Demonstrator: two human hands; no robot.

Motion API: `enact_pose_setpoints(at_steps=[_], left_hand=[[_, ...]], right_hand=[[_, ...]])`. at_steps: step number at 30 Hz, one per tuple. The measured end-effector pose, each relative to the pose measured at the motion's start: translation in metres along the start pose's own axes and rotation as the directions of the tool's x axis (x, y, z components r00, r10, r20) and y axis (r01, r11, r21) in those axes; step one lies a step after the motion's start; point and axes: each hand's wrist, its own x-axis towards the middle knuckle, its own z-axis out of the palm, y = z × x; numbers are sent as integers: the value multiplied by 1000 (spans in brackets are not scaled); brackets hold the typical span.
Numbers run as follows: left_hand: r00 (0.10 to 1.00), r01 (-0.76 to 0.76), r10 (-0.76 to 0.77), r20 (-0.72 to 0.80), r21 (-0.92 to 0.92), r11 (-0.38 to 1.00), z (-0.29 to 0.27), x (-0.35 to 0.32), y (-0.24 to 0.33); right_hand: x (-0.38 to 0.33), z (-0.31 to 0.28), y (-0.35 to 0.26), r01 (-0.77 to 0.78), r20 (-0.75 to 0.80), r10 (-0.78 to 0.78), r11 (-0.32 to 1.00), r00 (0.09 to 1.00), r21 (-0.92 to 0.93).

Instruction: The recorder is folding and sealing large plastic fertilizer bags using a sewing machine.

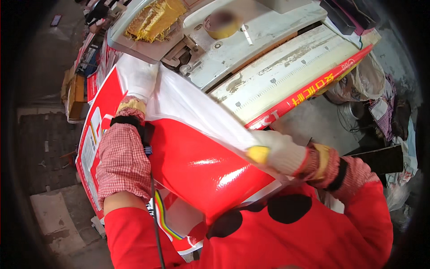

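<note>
A large glossy red and white woven plastic sack (197, 163) lies across my front, its white inner side (188, 101) turned up along the far edge. That edge runs taut between my two hands. My left hand (139, 80), in a white glove, is closed on its far left end, right by the sewing machine (148, 27); its fingers are blurred. Farther right and nearer to me, my right hand (280, 152), in a white glove with a yellow patch, is closed round the other end of the edge. Checked red sleeve covers reach up both forearms.
Beyond the sack stands the machine's pale worktop (260, 33), with a tape roll (221, 24) and a white stick (247, 35) on it. A red printed strip (309, 89) edges a worn white board. At right hang plastic bags (358, 80); a cardboard box (76, 94) stands left.
</note>
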Motion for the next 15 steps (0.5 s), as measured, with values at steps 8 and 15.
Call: enact_pose_setpoints(at_steps=[8,15], left_hand=[[996,-48,-10,-94,-590,806,-2,-1,8],[928,194,103,358,-700,687,-10,-7,-3]], right_hand=[[-25,-2,-22,-132,-167,185,949,968,286],[-23,-2,-19,104,-132,-270,709,954,-697]])
